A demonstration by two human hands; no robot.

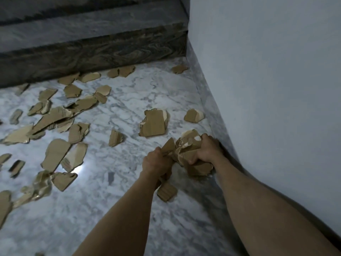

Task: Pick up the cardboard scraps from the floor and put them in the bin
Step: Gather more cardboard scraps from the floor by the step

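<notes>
Both my hands hold a crumpled bundle of brown cardboard scraps (186, 150) low over the marble floor, close to the right wall. My left hand (156, 161) grips the bundle's left side. My right hand (207, 149) clamps its right side from above. One small scrap (167, 192) lies on the floor under my left wrist. A larger flat scrap (154, 123) and a small one (193, 115) lie just beyond the bundle. Several more scraps (55, 156) are scattered across the floor to the left. No bin is in view.
A pale wall (276, 80) rises on the right, with a grey skirting (206, 93) along its foot. Dark stone steps (92, 54) climb at the back. The white marble floor (129, 209) in front of me is bare of scraps.
</notes>
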